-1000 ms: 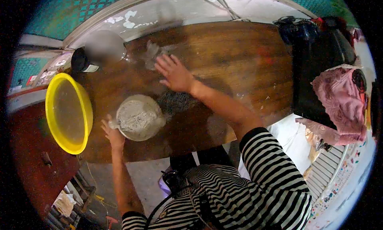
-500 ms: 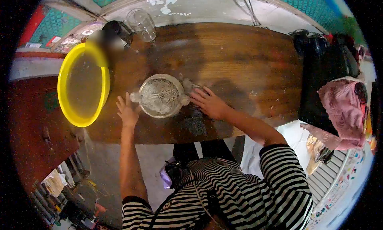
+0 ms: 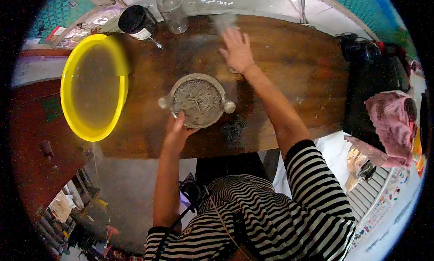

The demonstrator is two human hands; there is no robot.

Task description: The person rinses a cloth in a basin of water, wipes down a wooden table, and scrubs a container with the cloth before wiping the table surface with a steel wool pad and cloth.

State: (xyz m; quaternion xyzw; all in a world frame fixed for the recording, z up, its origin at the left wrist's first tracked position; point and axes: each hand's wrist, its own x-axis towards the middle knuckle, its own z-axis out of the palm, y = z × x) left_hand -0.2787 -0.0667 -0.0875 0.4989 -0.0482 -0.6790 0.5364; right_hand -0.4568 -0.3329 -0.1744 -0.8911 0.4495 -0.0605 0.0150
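A round grey bowl (image 3: 197, 124) with two knob-like side handles rests on the brown wooden table (image 3: 294, 75). Its inside is pale grey with stringy, raised texture. My left hand (image 3: 177, 133) grips the bowl's near-left rim, thumb on the edge and the other fingers partly hidden below. Farther back, my right hand (image 3: 238, 52) reaches over the table, palm down with fingers spread. A blurred greyish, cloth-like thing (image 3: 224, 21) shows just beyond its fingertips; whether they touch it is unclear.
At the left is a yellow basin (image 3: 68, 91). A black-lidded jar (image 3: 135, 22) and a clear jar (image 3: 174, 14) stand at the back left. Black bags (image 3: 373, 75) and a pink lacy cloth (image 3: 391, 125) lie at the right. A dark patch (image 3: 234, 130) marks the near tabletop.
My left hand has gone from open beside the bowl to gripping its rim. The bowl sits farther right in view. My right hand has moved from the bowl's side toward the back edge.
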